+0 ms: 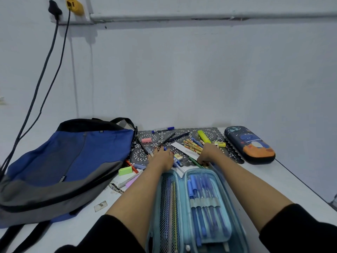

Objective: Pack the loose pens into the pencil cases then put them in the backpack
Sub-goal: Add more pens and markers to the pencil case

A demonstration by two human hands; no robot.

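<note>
White table [273, 179], open light-blue pencil case [182, 198] holding blue pens [204, 194]

Probably a plain study corner at home: a white table [273, 179] set against a bare painted wall [182, 79], with a black plug [54, 8] and a yellow plug [74, 6] trailing cables at the upper left. Loose pens [179, 136] lie on a lace mat [136, 155] mid-frame, with a backpack [63, 161] at left.
</note>
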